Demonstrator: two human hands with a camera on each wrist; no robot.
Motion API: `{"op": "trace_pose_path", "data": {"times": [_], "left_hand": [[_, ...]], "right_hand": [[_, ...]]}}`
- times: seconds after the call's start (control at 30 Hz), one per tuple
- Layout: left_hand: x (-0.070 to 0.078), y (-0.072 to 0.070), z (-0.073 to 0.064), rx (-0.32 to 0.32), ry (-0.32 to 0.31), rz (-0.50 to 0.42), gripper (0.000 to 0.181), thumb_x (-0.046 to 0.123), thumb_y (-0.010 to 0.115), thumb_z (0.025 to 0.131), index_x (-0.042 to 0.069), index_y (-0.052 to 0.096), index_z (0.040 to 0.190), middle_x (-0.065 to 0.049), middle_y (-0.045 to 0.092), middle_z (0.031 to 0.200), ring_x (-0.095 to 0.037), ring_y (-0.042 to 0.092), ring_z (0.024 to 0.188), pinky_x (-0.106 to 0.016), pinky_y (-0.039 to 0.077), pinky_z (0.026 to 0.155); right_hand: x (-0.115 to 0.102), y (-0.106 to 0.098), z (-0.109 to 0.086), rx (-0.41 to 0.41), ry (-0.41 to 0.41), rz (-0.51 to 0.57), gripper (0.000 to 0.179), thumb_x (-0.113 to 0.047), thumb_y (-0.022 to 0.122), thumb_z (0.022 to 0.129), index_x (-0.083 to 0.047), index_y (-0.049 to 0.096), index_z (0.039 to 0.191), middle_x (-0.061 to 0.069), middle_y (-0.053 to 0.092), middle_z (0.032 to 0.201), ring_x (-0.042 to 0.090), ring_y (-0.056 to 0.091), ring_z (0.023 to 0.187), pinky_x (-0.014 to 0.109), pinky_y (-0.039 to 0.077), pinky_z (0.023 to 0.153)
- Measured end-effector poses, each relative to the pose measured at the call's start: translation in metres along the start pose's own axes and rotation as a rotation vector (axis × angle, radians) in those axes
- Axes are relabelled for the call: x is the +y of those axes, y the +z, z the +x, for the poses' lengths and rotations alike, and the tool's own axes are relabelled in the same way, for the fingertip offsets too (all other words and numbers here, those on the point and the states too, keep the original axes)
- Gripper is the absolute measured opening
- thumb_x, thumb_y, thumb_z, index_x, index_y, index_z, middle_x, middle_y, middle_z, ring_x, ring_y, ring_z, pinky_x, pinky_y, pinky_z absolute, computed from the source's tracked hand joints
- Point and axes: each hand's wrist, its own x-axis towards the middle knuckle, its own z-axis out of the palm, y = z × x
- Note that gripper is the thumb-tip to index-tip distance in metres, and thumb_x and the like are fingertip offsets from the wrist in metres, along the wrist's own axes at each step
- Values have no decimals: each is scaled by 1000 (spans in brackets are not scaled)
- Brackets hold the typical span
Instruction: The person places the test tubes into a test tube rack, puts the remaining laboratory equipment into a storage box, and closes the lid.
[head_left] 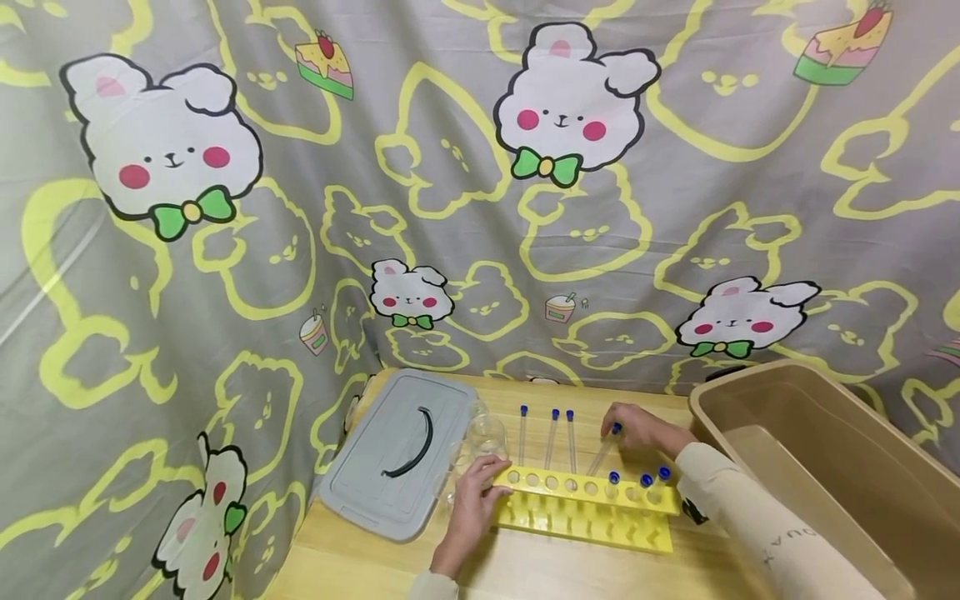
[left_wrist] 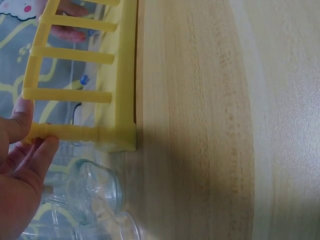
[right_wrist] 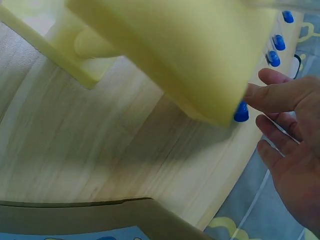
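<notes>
Head: left hand (head_left: 474,498) grips the yellow rack (head_left: 581,493); three seated tubes (head_left: 647,481) to the hand's right, three loose tubes (head_left: 555,415) beyond it, apparently outstanding. Left wrist: end post (left_wrist: 80,133) pinched. Right wrist: right hand (right_wrist: 302,155) at another tube's blue cap (right_wrist: 241,113); grip indeterminable.

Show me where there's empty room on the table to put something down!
Try the bare wood of the table on the near side of the yellow rack or the grey lid. It's crowded between lid and rack, with clear glassware and the left hand, and beyond the rack, with blue-capped tubes and the right hand.
</notes>
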Motion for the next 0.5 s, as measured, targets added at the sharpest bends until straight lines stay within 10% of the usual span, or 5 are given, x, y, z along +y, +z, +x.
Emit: {"op": "trace_pose_path", "data": {"times": [0.5], "left_hand": [[0,-1,0,-6,-13,-35,40,-3,84,72,-5,74,111,-14,68,110,-33,70,100,-29,62,73]], "right_hand": [[4,14,5,-52,-46,-5,52,29,52,64,-6,79,91,3,66,88,23,63,84,35,59,76]]}}
